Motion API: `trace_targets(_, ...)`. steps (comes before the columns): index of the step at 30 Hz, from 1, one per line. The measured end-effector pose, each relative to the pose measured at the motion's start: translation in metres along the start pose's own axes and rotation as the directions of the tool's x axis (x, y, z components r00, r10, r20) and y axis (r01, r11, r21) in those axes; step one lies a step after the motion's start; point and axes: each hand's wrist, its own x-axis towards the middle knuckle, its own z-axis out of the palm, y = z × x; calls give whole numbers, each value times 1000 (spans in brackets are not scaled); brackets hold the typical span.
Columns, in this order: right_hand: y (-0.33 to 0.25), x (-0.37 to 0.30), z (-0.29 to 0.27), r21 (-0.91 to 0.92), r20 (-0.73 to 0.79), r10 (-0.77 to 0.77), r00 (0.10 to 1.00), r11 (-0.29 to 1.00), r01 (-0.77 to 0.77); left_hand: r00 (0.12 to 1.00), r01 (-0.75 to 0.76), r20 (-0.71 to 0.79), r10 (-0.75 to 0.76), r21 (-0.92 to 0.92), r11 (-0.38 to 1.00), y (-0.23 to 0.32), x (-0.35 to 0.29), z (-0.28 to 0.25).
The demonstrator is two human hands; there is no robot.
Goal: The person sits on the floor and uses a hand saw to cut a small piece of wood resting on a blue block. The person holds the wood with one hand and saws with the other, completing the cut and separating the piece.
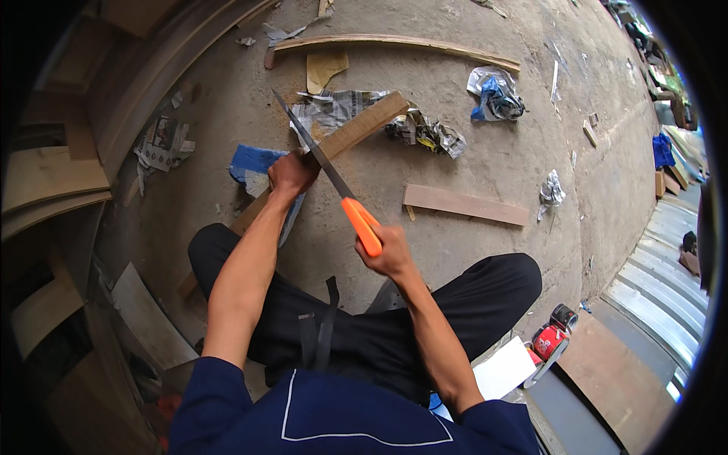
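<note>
The left fingers [291, 173] are curled closed over a wooden bar [364, 127], pressing it from above. The bar slants from beyond and to the right of these fingers, passes beneath them, and comes back toward the person's left knee. The right fingers [377, 262] are wrapped tight around the orange handle [362, 227] of a handsaw. Its dark blade [327, 168] stretches away from the right fingers, forward and to the left, and crosses the bar just beside the left fingers, on their right. How deep the teeth sit in the wood cannot be told.

Just left of the left fingers lies a blue and pale scrap [254, 159] on the concrete floor [470, 163]. Beyond them, a sheet of newspaper [345, 102] spreads behind the bar, with a crumpled piece of newspaper [436, 136] to its right. A flat board [466, 205] lies ahead and to the right of the right fingers, apart from them. Farthest ahead of both sets of fingers is a long wooden strip [402, 42]. Well off to the right and nearer the body than the right fingers sits a red and black object [548, 341], its kind unclear.
</note>
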Motion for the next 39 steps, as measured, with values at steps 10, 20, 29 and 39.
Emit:
trace_targets(10,4,42,15,-40,-10,-4,1000,999,4,999,-34,-35,33,-41,999,1,8,3)
trace_targets(20,8,56,11,-23,1,-24,1000,999,24,1000,-14,-27,13,-38,999,2,9,6)
trace_targets(29,-3,5,-22,24,37,40,999,999,-40,997,13,-72,-17,-54,998,1,10,-3)
trace_targets(39,-11,-12,-35,19,40,79,996,997,-80,995,20,-100,-23,-30,999,-2,8,4)
